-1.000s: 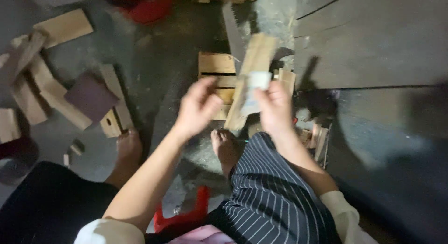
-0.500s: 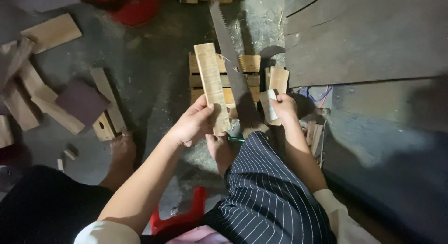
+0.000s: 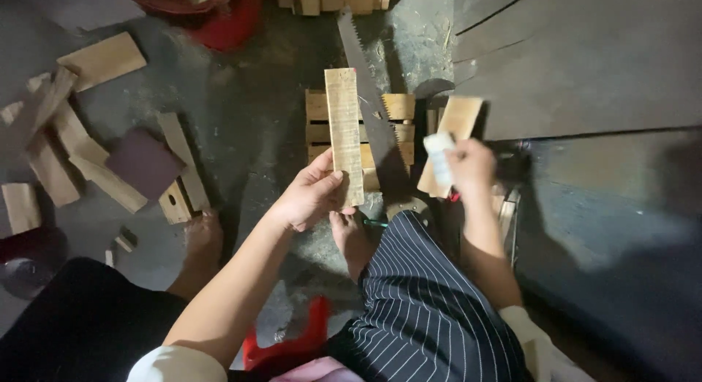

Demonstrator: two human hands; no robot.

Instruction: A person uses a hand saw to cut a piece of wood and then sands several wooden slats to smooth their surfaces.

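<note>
My left hand holds a long narrow wooden strip upright by its lower end, above a small wooden pallet-like frame on the floor. My right hand is off to the right, closed around a small pale folded piece, probably sandpaper; it is blurred. Just behind that hand a second wooden piece leans by the frame. A hand saw lies across the frame, blade pointing away from me.
Several wooden offcuts and a dark purple sheet lie on the concrete floor at left. A red plastic object sits at the top. Large grey boards fill the right side. My bare feet rest near the frame.
The strip was held in both hands and rubbed by the right; now only the left hand holds it, and the right hand has moved away to the right with the pale piece.
</note>
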